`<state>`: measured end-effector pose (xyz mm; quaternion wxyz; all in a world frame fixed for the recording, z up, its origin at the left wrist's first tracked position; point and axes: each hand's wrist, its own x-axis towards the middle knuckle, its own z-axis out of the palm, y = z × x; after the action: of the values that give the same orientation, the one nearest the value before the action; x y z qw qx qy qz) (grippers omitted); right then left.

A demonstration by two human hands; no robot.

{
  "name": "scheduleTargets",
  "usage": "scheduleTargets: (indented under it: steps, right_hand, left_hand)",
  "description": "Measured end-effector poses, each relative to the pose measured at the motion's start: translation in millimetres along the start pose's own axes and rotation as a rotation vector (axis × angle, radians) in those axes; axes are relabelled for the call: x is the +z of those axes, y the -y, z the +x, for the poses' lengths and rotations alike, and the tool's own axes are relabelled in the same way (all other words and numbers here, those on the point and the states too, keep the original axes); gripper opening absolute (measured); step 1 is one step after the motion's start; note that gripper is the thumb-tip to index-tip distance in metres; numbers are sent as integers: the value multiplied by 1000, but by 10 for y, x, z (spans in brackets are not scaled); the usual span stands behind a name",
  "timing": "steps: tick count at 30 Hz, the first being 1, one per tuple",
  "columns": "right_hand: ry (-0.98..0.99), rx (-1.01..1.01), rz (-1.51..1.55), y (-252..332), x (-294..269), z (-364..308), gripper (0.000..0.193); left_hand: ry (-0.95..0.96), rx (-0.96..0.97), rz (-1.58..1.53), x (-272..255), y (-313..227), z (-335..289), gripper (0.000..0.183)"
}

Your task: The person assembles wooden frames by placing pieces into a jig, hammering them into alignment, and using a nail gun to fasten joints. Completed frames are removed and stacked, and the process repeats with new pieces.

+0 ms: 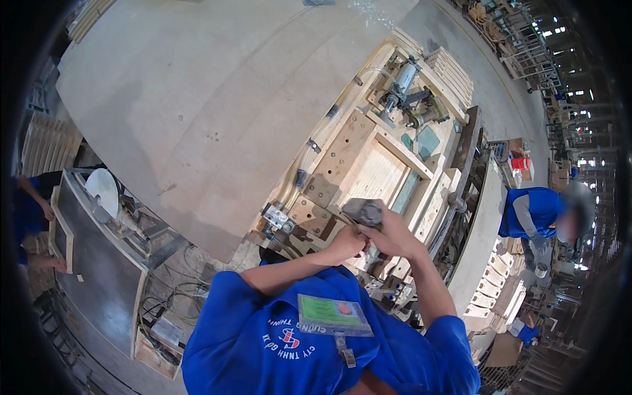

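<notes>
My right hand (390, 232) grips a grey power tool (364, 211), likely a nail gun, held over the near edge of a wooden clamping jig (342, 155). My left hand (347, 242) sits right beside it with fingers closed, touching the tool's underside or the wood below; what it holds is hidden. A pale slatted wooden panel (378, 174) lies framed in the jig just beyond the tool. My blue sleeves and a green badge (332, 315) fill the lower middle.
A pneumatic cylinder (400, 82) is mounted at the jig's far end. Wooden slats (451, 74) are stacked beside it. A person in blue (533, 212) stands to the right, and another person's arm (29, 197) shows at the left by a metal machine (99, 250).
</notes>
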<state>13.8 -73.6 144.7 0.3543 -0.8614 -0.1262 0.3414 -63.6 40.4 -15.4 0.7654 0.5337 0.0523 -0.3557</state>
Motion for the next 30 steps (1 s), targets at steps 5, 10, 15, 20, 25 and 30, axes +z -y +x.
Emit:
scheduleTargets:
  steps: [5,10,15,20,25,30]
  right_hand:
    - [-359,268,265,-306,-130,-940,36]
    - [-759,386,201,-1000,-362,-2014,40]
    - [-1168,430,-662,-2276,-428,-2764,52]
    - [-1179,961,-357,-2644,-351,-2920,65]
    - [-1231,900,-581,-2910,-133,-3154,70]
    - [-1395,705,-697,-2645,244,-2868,68]
  left_hand:
    - [-104,212,558,-88,-1102,-829,28]
    - [-568,580,656,-754,-1411,-1126,23]
    - [-291,341,378,-882,-796,-1034,19]
    - [-284,236,781,-570,-861,-1126,22]
    - [-212,630,1299,-213,-1173,-921,23]
    - [-9,623,1354,226,-987,-302,30]
